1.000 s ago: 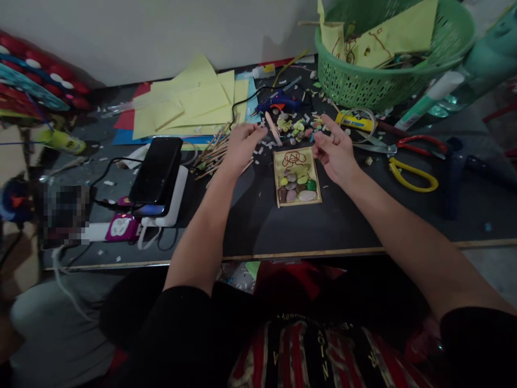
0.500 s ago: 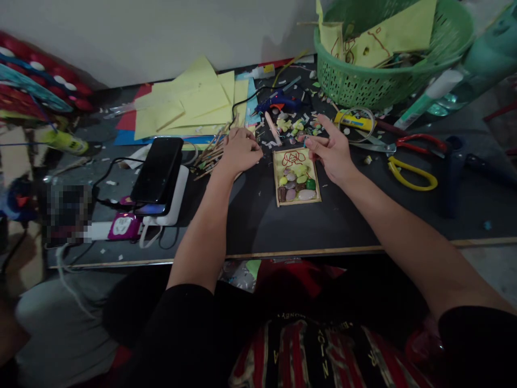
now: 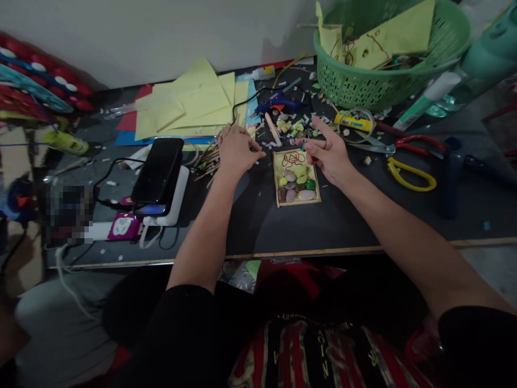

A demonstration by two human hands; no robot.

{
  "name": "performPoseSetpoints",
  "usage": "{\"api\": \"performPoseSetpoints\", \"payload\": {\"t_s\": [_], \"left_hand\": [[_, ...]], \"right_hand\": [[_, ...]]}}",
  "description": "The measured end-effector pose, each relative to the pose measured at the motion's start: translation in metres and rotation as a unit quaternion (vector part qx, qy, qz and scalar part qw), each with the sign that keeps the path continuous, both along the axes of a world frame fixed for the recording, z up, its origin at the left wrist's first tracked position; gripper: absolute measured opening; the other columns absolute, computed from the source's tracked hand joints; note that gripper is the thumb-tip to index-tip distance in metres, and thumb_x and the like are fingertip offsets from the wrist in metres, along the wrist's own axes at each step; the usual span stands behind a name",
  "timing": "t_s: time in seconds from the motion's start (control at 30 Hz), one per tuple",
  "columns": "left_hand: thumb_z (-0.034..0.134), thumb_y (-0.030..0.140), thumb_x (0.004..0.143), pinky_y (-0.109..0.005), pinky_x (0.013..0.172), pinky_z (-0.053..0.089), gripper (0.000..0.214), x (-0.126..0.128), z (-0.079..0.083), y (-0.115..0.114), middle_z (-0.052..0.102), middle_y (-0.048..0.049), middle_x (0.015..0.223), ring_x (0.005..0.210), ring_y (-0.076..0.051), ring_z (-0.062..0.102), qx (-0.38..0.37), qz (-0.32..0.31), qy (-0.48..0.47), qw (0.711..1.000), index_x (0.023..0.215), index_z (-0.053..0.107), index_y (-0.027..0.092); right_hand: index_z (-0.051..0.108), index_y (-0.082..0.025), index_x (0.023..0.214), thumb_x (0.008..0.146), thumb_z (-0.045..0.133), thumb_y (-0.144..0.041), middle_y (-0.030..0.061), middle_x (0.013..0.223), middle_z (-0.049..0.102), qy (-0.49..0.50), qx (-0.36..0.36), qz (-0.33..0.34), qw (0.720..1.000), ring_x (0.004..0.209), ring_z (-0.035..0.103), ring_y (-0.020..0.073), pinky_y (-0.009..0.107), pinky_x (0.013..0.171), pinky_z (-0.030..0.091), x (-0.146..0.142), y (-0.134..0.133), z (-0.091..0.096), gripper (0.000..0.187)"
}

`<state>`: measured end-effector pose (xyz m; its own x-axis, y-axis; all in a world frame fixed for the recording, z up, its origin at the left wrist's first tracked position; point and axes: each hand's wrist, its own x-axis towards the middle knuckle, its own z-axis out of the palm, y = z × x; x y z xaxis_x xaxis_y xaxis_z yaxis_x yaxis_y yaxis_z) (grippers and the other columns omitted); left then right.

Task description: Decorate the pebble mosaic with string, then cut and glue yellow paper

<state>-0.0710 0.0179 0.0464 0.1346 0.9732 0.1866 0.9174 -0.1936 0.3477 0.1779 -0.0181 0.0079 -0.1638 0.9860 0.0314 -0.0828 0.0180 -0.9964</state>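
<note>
A small framed picture (image 3: 278, 178) lies flat on the dark table, with red line drawing at its top and several coloured pebbles (image 3: 307, 195) below. Just above its right side, my right hand (image 3: 332, 156) pinches a small teal piece between thumb and fingertips; too little of it shows to tell its kind. My left hand (image 3: 236, 148) lies beside the thin wooden sticks (image 3: 208, 161), fingers apart, thumb pointing at the frame; nothing shows in its grasp. Behind the frame are a pale pink stick-like tool (image 3: 273, 129) and scattered paper scraps (image 3: 298, 126).
A blue glue gun (image 3: 278, 101) and yellow paper sheets (image 3: 194, 99) lie at the back. The green basket (image 3: 351, 83) stands back right, with scissors (image 3: 412, 172) and pliers (image 3: 420, 143) in front. A phone (image 3: 158, 170) rests on the left.
My left hand has turned slightly, its thumb and fingers shifting a little. My right hand has moved slightly left and down, still pinching the teal piece. The framed picture stays put.
</note>
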Motion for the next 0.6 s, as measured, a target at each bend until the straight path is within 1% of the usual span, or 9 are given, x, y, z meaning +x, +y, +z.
{"api": "performPoseSetpoints", "payload": {"t_s": [0.07, 0.1, 0.17, 0.23, 0.3, 0.37, 0.43, 0.5, 0.6], "left_hand": [[0.084, 0.045, 0.066, -0.057, 0.106, 0.038, 0.036, -0.004, -0.009, 0.006, 0.062, -0.0129, 0.117, 0.124, -0.037, 0.047, 0.046, 0.004, -0.029, 0.999, 0.090, 0.072, 0.019], [0.085, 0.046, 0.065, -0.057, 0.106, 0.039, 0.040, -0.005, -0.014, 0.010, 0.062, -0.0128, 0.115, 0.123, -0.038, 0.047, 0.070, -0.005, -0.048, 0.996, 0.093, 0.072, 0.020], [0.080, 0.050, 0.070, -0.057, 0.107, 0.038, 0.038, -0.004, -0.021, 0.014, 0.064, -0.0115, 0.110, 0.121, -0.036, 0.050, 0.094, -0.048, -0.078, 0.991, 0.095, 0.071, 0.023], [0.069, 0.054, 0.082, -0.056, 0.109, 0.037, 0.032, 0.003, -0.021, 0.012, 0.066, -0.0105, 0.109, 0.119, -0.033, 0.054, 0.112, -0.087, -0.099, 0.985, 0.096, 0.070, 0.024], [0.055, 0.055, 0.091, -0.053, 0.108, 0.038, 0.034, 0.014, -0.016, 0.004, 0.066, -0.0103, 0.111, 0.117, -0.030, 0.056, 0.152, -0.103, -0.120, 0.976, 0.099, 0.070, 0.026], [0.047, 0.055, 0.095, -0.050, 0.106, 0.041, 0.037, 0.026, -0.008, -0.010, 0.067, -0.0096, 0.112, 0.116, -0.027, 0.058, 0.188, -0.135, -0.127, 0.965, 0.104, 0.069, 0.027], [0.045, 0.057, 0.096, -0.048, 0.104, 0.043, 0.039, 0.039, -0.003, -0.024, 0.069, -0.0078, 0.110, 0.113, -0.025, 0.060, 0.201, -0.173, -0.123, 0.956, 0.108, 0.068, 0.028], [0.045, 0.057, 0.097, -0.047, 0.103, 0.044, 0.039, 0.050, -0.002, -0.036, 0.070, -0.0061, 0.106, 0.108, -0.023, 0.062, 0.211, -0.197, -0.125, 0.949, 0.106, 0.068, 0.028], [0.048, 0.056, 0.096, -0.046, 0.101, 0.045, 0.037, 0.063, -0.008, -0.049, 0.071, -0.0054, 0.101, 0.104, -0.022, 0.063, 0.231, -0.187, -0.149, 0.943, 0.103, 0.069, 0.027]], "right_hand": [[0.024, -0.039, 0.157, 0.068, 0.079, -0.066, 0.0053, 0.133, 0.065, 0.019, -0.009, 0.008, 1.000, 0.082, 0.069, 0.0182, 0.035, 0.065, 0.059, -0.001, -0.003, 0.003, 0.108], [0.028, -0.038, 0.156, 0.067, 0.079, -0.065, 0.0045, 0.133, 0.066, 0.031, -0.013, 0.010, 0.999, 0.080, 0.069, 0.0174, 0.035, 0.065, 0.059, -0.001, -0.004, 0.005, 0.106], [0.036, -0.037, 0.153, 0.064, 0.081, -0.064, 0.0036, 0.132, 0.066, 0.055, -0.022, 0.013, 0.998, 0.079, 0.069, 0.0165, 0.034, 0.066, 0.059, -0.001, -0.005, 0.007, 0.104], [0.042, -0.035, 0.150, 0.061, 0.083, -0.065, 0.0032, 0.133, 0.066, 0.070, -0.029, 0.010, 0.997, 0.083, 0.070, 0.0173, 0.034, 0.069, 0.060, -0.002, -0.006, 0.009, 0.103], [0.044, -0.035, 0.149, 0.059, 0.084, -0.064, 0.0023, 0.132, 0.066, 0.078, -0.035, 0.004, 0.996, 0.094, 0.071, 0.0192, 0.034, 0.074, 0.062, -0.003, -0.006, 0.011, 0.102], [0.044, -0.036, 0.149, 0.061, 0.084, -0.062, 0.0014, 0.130, 0.067, 0.084, -0.041, -0.005, 0.996, 0.105, 0.070, 0.0210, 0.034, 0.078, 0.062, -0.004, -0.007, 0.013, 0.100], [0.044, -0.037, 0.148, 0.062, 0.083, -0.062, 0.0010, 0.129, 0.067, 0.090, -0.047, -0.013, 0.995, 0.112, 0.068, 0.0225, 0.034, 0.080, 0.063, -0.006, -0.008, 0.015, 0.098], [0.044, -0.036, 0.148, 0.063, 0.083, -0.062, 0.0009, 0.129, 0.067, 0.098, -0.051, -0.019, 0.994, 0.114, 0.067, 0.0233, 0.035, 0.081, 0.063, -0.007, -0.009, 0.016, 0.097], [0.045, -0.037, 0.148, 0.063, 0.082, -0.063, 0.0000, 0.128, 0.067, 0.107, -0.056, -0.017, 0.993, 0.112, 0.068, 0.0220, 0.034, 0.081, 0.063, -0.007, -0.009, 0.015, 0.096]]}}
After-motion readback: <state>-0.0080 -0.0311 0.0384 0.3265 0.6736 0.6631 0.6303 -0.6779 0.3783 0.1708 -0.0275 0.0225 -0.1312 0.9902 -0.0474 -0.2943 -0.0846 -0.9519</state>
